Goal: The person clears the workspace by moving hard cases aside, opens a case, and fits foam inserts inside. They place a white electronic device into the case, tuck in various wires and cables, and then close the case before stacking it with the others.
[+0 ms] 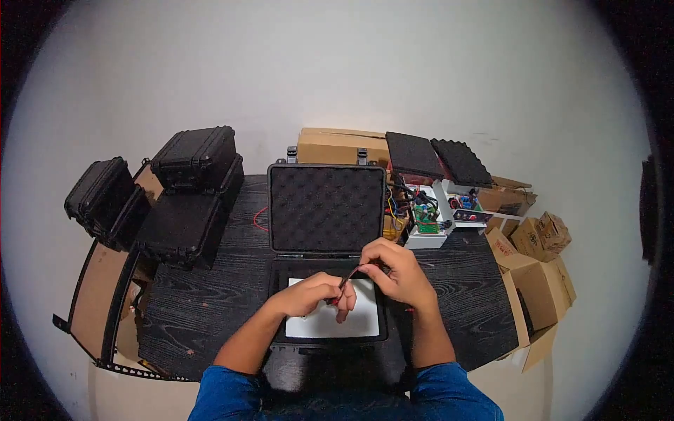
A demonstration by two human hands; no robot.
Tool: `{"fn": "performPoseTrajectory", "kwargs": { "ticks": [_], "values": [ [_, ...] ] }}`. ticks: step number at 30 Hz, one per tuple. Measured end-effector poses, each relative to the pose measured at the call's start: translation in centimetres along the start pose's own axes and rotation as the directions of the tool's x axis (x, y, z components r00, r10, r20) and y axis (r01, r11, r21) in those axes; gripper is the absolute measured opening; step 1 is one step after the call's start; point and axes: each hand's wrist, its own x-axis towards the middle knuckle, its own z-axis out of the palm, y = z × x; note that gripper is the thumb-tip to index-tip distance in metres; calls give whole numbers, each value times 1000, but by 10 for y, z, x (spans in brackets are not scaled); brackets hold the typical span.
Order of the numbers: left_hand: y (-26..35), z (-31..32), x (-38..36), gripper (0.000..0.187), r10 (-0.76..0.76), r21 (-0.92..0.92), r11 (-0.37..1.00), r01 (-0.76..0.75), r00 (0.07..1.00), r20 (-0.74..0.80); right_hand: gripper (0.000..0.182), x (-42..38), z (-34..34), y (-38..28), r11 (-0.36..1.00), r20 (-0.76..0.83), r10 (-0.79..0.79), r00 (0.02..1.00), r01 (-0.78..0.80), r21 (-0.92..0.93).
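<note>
An open black case [272, 295] lies in front of me, its foam-lined lid [326, 207] standing upright. Inside its base sits a white panel [309, 327]. Over the panel, my left hand [317, 295] is closed on a dark cable [349, 275] near a small red part. My right hand [394, 272], higher and to the right, pinches the same cable, which curves between both hands. Part of the cable is hidden by the fingers.
Black cases [193, 158] are stacked at the left. Behind right are white boxes with circuit boards and wires [426, 219], and dark foam sheets [414, 154]. Open cardboard boxes [537, 291] stand at the right; a metal frame [116, 309] is at the left edge.
</note>
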Motion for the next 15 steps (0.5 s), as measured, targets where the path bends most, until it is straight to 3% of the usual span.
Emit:
{"fn": "performPoseTrajectory", "kwargs": {
  "ticks": [4, 7, 10, 15],
  "values": [
    [1, 3, 2, 54, -23, -36, 999, 22, 1000, -10, 11, -1, 2, 5, 999, -19, 13, 1000, -14, -52],
    [-3, 4, -1, 54, 40, -128, 991, -43, 999, -24, 12, 2, 10, 17, 995, -27, -11, 1000, 8, -98],
    [-11, 4, -2, 45, 250, -347, 904, -251, 967, -50, 14, 3, 21, 24, 993, 53, 48, 997, -42, -107],
    [-13, 0, 0, 42, 352, -350, 803, -482, 858, -373, 16, -4, 39, 37, 994, 272, 96, 957, -79, -72]
  ]
}}
